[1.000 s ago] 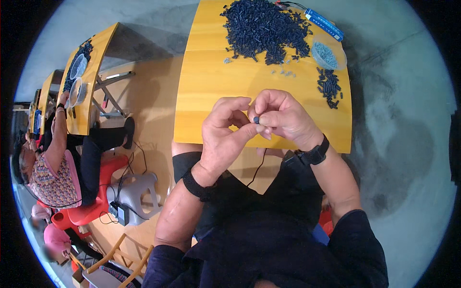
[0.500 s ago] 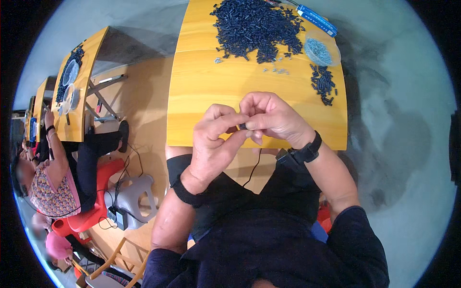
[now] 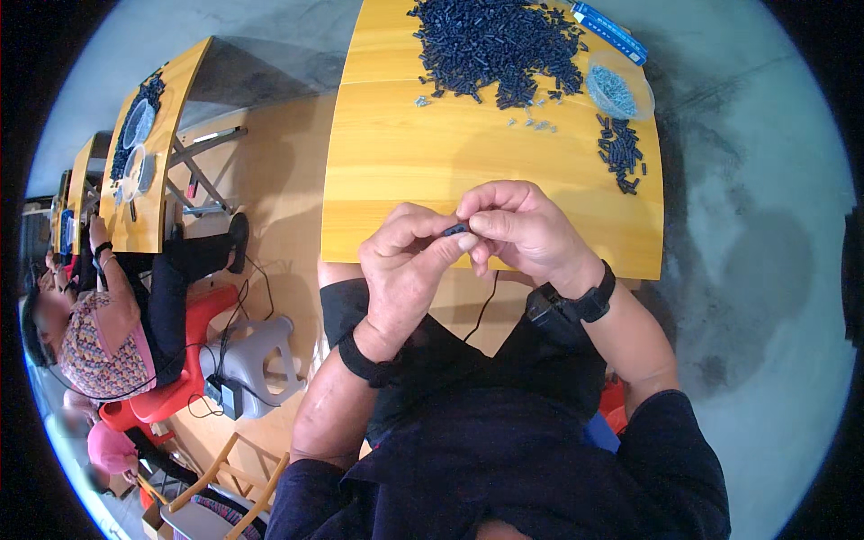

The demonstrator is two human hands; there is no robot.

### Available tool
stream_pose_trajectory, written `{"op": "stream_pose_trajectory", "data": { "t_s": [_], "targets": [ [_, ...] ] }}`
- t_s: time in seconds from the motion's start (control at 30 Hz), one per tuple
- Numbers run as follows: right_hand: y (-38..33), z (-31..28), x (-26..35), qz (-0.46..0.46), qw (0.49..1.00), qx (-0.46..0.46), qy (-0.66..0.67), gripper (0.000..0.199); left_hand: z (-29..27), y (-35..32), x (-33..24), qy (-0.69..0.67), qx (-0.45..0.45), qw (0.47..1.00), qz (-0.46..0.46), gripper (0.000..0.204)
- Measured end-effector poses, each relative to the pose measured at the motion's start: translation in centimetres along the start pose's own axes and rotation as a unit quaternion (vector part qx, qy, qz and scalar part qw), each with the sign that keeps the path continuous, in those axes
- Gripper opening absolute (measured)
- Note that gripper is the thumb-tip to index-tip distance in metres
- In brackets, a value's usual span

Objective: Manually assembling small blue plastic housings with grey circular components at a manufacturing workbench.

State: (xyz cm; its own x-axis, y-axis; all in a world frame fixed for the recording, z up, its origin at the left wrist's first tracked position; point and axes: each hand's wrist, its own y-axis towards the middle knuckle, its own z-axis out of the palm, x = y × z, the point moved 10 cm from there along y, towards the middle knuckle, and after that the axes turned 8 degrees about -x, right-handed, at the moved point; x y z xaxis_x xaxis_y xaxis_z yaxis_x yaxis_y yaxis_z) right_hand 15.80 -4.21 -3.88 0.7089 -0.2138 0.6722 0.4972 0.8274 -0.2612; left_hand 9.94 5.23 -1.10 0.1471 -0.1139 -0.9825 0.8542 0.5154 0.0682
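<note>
We see one yellow table (image 3: 405,180) before us, and on its far end one big heap of dark blue pieces (image 3: 495,45) — far too many to count, so by our judgement most of the work is left. To the right lies one small pile of dark pieces (image 3: 621,153), perhaps those done, beside one clear bowl (image 3: 619,90) of tiny metal bits and one blue box (image 3: 612,22). Over the near edge, our left hand (image 3: 405,270) and right hand (image 3: 522,229) — both closed, fingertips pinching — hold one small dark piece (image 3: 454,230) between them.
</note>
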Motion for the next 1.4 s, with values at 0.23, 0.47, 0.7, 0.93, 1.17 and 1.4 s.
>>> {"op": "stream_pose_trajectory", "data": {
  "t_s": [0.23,0.47,0.7,0.93,1.17,1.4],
  "targets": [
    [-0.4,-0.2,0.4,-0.02,0.997,-0.059,-0.055,0.01,-0.1,-0.2,-1.3,0.108,0.005,0.99,0.092,0.017],
    [-0.7,-2.1,0.1,0.021,0.98,-0.119,-0.158,0.004,1.1,0.1,-1.0,0.236,0.063,0.968,0.052,0.014],
    [-0.4,-2.5,0.1,0.036,0.964,-0.14,-0.223,0.003,1.5,0.5,0.5,0.277,0.076,0.958,-0.008,0.01],
    [0.0,-4.2,-0.8,0.052,0.952,-0.143,-0.267,0.005,1.8,0.6,3.5,0.305,0.144,0.939,-0.068,0.009],
    [2.9,-11.6,6.2,-0.129,0.777,-0.251,-0.563,0.011,0.6,0.5,8.8,0.222,0.119,0.958,-0.139,0.013],
    [4.9,-10.2,10.5,-0.273,0.528,-0.217,-0.774,0.012,-1.4,0.7,12.7,0.158,0.06,0.95,-0.264,0.015]
  ]
}}
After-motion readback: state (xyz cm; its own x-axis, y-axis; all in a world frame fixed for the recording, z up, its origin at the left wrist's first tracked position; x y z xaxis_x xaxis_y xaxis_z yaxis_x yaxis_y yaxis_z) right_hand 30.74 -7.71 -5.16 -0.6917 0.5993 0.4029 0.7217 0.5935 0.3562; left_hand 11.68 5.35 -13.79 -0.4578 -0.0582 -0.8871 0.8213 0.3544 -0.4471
